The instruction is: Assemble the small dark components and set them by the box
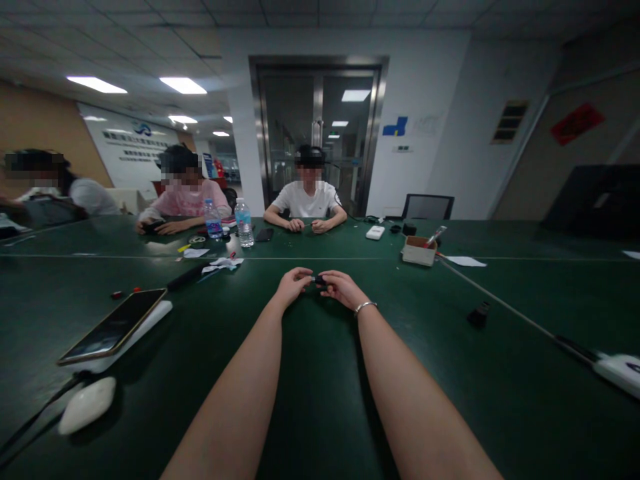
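Left hand [294,285] and right hand [343,288] meet over the middle of the dark green worktop [320,400], each with thumb and fingers pinched together on a small black piece [320,281]. The right fingers close on its dark body, the left on its pale end, so the piece lies between the two sets of fingertips. A silvery bracelet [365,307] circles the right wrist.

As for how far the handling has come, the piece is in hand and gripped from both sides. Whether the pale end is joined to the dark body or a separate part is too small to tell, so what is finished and what remains cannot be judged.

To the left, a smartphone [114,325] lies tilted on a white block [150,325], with a rounded white object [88,405] just beside it. Right of the hands, well apart from them, stands a dark object [479,315]; beyond it is a small open cardboard box [419,255] with something slim leaning out. Across the worktop, a person in a white shirt [310,201] sits with both hands close together.
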Tool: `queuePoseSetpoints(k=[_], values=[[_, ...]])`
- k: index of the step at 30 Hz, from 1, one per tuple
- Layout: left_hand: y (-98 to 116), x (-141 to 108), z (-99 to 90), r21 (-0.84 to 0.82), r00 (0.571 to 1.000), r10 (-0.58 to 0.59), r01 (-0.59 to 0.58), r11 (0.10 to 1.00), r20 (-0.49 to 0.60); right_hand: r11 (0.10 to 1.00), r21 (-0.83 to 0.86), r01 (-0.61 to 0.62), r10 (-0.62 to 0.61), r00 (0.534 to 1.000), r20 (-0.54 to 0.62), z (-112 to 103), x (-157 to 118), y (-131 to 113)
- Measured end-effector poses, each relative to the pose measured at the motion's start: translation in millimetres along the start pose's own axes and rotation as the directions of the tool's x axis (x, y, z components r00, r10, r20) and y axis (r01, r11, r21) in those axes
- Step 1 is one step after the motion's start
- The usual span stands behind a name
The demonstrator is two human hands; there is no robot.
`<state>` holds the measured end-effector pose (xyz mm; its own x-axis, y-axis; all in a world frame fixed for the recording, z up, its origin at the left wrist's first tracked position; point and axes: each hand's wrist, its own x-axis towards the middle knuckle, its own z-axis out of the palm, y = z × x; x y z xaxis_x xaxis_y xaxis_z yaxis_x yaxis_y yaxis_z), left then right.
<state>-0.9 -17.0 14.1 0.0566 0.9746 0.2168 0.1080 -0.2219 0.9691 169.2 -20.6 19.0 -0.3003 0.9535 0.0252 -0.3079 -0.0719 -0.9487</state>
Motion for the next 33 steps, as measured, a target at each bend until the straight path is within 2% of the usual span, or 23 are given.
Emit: queuePoseSetpoints(k=[7, 12, 21, 26, 33], values=[[1.2, -1.1, 2.8, -0.003, 1.0, -0.008, 0.008, 1.0, 0.006, 1.0, -0.002, 0.0, 0.0, 1.0, 0.017, 1.5, -3.3, -1.7], [6.2, -2.6, 3.0, -0.029, 0.997, -0.075, 0.075, 0.997, 0.014, 1.0, 0.007, 0.01, -0.01, 1.0, 0.003, 1.0, -3.5, -2.0], [-4.0, 2.4, 3.8, 0.005, 0.999, -0.046, 0.046, 0.999, 0.009, 1.0, 0.019, 0.004, -0.004, 1.0, -0.01, 1.8, -2.2, -1.2], [-1.5, 2.0, 2.0, -0.059, 0.998, -0.045, 0.043, 0.997, -0.033, 1.0, 0.006, -0.002, 0.002, 1.0, 0.005, 1.4, -1.9, -1.3], [-5.8, 4.5, 1.2, -0.01, 1.0, -0.01, 0.01, 1.0, -0.01, 1.0, -0.003, -0.02, 0.02, 1.0, 0.011, 1.5, -2.2, -2.7]])
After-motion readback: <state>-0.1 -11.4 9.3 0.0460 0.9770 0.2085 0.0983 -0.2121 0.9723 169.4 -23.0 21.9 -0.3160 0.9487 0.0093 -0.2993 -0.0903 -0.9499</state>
